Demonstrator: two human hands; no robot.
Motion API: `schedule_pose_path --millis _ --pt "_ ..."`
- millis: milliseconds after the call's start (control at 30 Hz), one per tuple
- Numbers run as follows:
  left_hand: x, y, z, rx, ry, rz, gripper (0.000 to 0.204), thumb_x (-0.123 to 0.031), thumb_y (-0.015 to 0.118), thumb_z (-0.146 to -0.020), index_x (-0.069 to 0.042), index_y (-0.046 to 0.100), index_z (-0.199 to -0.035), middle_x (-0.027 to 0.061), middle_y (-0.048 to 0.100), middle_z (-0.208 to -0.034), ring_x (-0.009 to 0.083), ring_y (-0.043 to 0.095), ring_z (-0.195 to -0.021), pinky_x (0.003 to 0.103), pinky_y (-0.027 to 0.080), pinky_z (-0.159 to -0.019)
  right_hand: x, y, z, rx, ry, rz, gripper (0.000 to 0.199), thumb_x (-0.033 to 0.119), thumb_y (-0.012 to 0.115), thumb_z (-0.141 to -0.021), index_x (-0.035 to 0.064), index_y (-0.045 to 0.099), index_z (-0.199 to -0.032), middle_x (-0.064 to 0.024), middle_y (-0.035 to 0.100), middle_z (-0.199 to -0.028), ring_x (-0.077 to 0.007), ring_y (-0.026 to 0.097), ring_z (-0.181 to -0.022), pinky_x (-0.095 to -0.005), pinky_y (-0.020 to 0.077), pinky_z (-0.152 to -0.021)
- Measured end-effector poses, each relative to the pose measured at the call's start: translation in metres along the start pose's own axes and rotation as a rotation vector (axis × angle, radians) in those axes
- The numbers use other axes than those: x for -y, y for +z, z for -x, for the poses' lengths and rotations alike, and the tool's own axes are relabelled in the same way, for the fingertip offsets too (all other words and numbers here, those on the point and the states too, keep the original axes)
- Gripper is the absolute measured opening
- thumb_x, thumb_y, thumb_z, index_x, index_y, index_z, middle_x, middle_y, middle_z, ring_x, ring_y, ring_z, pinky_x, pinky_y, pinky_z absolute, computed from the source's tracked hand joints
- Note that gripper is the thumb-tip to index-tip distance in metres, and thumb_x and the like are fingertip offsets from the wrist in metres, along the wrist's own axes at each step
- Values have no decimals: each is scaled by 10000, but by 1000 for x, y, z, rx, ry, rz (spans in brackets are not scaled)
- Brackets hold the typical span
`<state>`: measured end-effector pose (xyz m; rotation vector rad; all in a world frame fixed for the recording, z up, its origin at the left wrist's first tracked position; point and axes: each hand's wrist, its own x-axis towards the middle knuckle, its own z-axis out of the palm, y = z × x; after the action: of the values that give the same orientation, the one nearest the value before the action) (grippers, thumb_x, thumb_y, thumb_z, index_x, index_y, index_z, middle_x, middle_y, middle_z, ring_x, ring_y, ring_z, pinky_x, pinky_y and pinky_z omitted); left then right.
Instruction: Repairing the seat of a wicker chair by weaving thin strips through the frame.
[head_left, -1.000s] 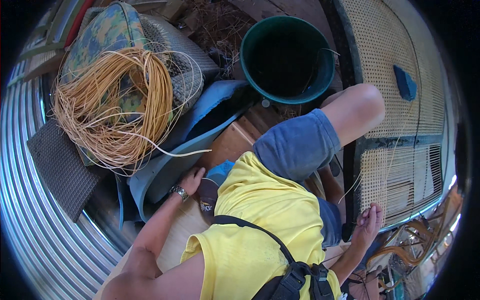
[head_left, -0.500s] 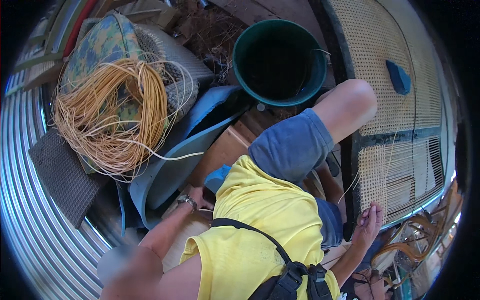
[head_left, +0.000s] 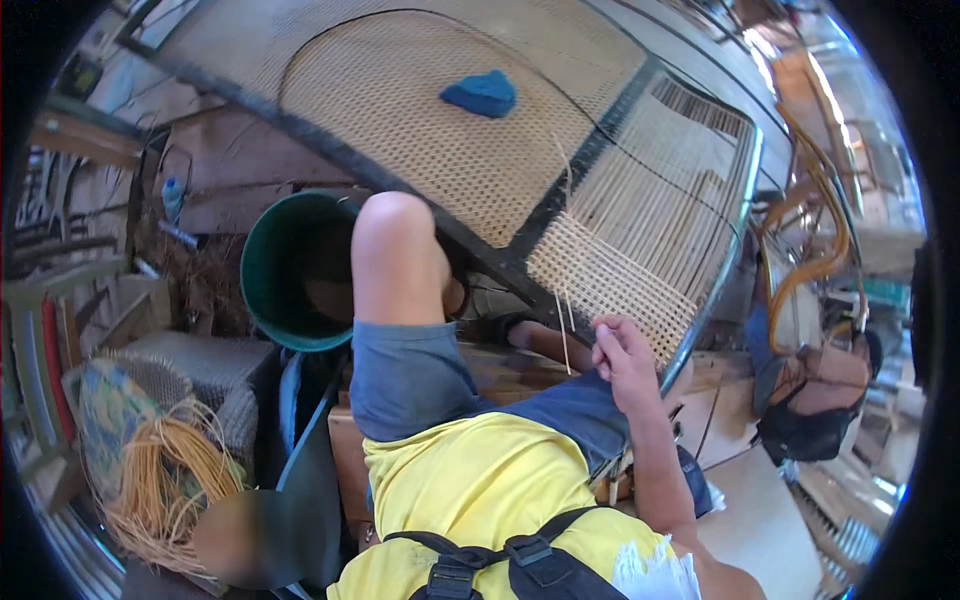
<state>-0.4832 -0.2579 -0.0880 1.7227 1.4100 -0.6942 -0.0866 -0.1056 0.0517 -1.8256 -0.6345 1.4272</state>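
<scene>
My right hand [head_left: 624, 360] is by the near edge of a dark-framed piece with woven cane panels [head_left: 450, 150]. Its fingers are curled together, and I cannot make out what is between them, if anything. Beside it is the smaller panel, its near part woven in an open mesh [head_left: 610, 270] and its far part strung with parallel strands [head_left: 660, 180]. Loose pale cane ends [head_left: 565, 335] hang from the mesh, just left of my hand. A blue cloth-like piece [head_left: 480, 93] lies on the larger panel. My left hand is out of view.
A dark green bucket [head_left: 262, 275] stands left of my raised knee. At the lower left, a coil of cane strands [head_left: 165, 470] rests on a patterned cushion. Bent wooden frame parts [head_left: 820, 200] and a black bag [head_left: 800, 425] are on the right.
My view has swung to the right, bringing the panels nearer the middle. My left hand has left the view. My right hand stays close to the panel's near edge.
</scene>
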Motion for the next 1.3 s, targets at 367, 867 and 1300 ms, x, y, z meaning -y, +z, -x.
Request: schedule_pose_path --millis 367,867,1300 --pt "18 21 67 -129 -110 83 321 -240 724 -753 -75 638 -1015 180 594 -1089 404 609 -987 459 505 -854 -27 7 -21 30 102 -461 78 168 559 -1002 95 582 -1014 -1 565 -715 -58 453 -523 -189 366 -474" --pt "3 -74 163 -474 -215 232 438 10 718 -626 -52 576 -1036 177 548 -993 413 575 -896 463 514 -787 -48 6 -25 43 22 -565 101 191 571 -1001 98 596 -1029 6 555 -700 -57 445 -529 -191 357 -475" --pt "-121 -284 -22 -328 734 1842 550 -167 708 -816 -38 520 -1317 188 602 -1284 309 606 -1121 478 492 -968 -50 21 -9 59 -23 -682 85 177 580 -995 99 595 -1024 14 547 -694 -45 437 -534 -178 338 -468"
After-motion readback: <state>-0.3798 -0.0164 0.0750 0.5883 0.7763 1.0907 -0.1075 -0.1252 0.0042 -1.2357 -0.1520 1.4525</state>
